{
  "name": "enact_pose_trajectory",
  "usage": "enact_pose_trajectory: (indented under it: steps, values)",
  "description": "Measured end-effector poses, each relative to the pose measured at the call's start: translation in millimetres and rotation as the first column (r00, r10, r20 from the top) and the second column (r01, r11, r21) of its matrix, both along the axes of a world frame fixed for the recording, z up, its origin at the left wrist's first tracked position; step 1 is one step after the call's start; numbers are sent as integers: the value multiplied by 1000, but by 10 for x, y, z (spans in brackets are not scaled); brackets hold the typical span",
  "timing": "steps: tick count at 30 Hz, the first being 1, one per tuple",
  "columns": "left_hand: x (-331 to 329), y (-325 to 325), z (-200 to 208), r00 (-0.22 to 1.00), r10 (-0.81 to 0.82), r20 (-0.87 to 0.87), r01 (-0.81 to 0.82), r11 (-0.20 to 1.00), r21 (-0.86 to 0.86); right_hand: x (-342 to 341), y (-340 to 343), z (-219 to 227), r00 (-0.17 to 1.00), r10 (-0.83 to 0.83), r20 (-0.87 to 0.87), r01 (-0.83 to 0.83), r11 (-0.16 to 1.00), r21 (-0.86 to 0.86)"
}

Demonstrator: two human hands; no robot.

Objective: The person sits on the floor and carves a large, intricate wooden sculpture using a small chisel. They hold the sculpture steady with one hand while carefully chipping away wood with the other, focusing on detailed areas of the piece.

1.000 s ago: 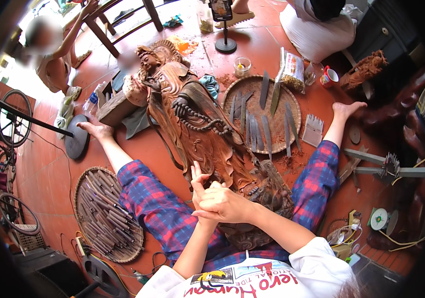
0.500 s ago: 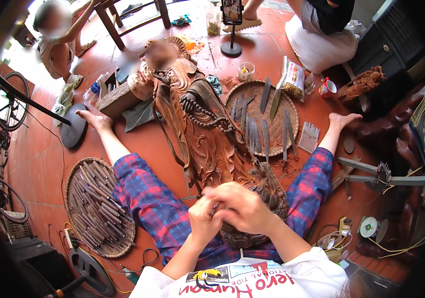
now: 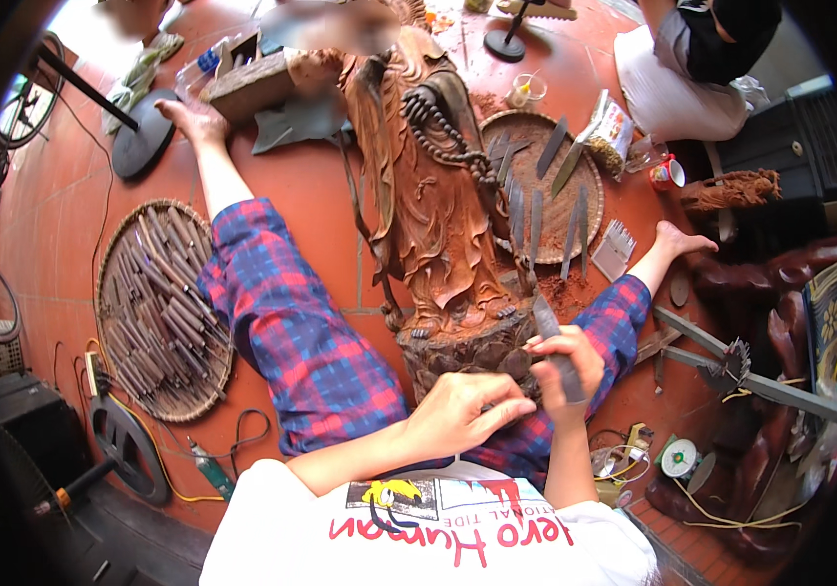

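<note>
A tall carved wooden statue (image 3: 433, 195) lies on the red tile floor between my outstretched legs in plaid trousers. My right hand (image 3: 567, 366) is closed around a flat metal carving chisel (image 3: 557, 347), its blade pointing up toward the statue's base (image 3: 462, 347). My left hand (image 3: 457, 410) sits just below the base, fingers loosely curled, fingertips stretched toward the right hand. Nothing shows in the left hand.
A round woven tray (image 3: 159, 308) full of several chisels lies to my left. A second round tray (image 3: 555, 186) with loose chisels and wood dust lies right of the statue. Another person (image 3: 692, 59) sits at the top right. A red cup (image 3: 667, 174), cables and a fan base (image 3: 140, 146) surround me.
My hands have dropped from the statue's middle to its base and come apart. The right hand now shows a chisel. My view has moved closer to the statue.
</note>
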State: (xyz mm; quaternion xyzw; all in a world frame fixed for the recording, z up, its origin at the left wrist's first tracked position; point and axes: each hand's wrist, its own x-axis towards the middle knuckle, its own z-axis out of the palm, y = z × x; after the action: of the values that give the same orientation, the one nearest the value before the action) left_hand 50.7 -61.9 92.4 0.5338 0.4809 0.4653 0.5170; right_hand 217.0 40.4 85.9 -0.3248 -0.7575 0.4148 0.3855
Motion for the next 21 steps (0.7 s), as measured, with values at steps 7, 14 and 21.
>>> enact_pose_trajectory:
  steps: [7,14,21]
  values:
    - [-140,72,-399,875,450,-180,-411,885,218,-239,49,1,993,-74,-88,23,879,-476]
    - [-393,148,-803,772,533,-348,-411,835,366,-498,51,-76,945,-11,328,-14,997,74]
    - [-447,196,-838,801,472,-368,-359,871,336,-739,-35,-171,904,0,427,-57,991,120]
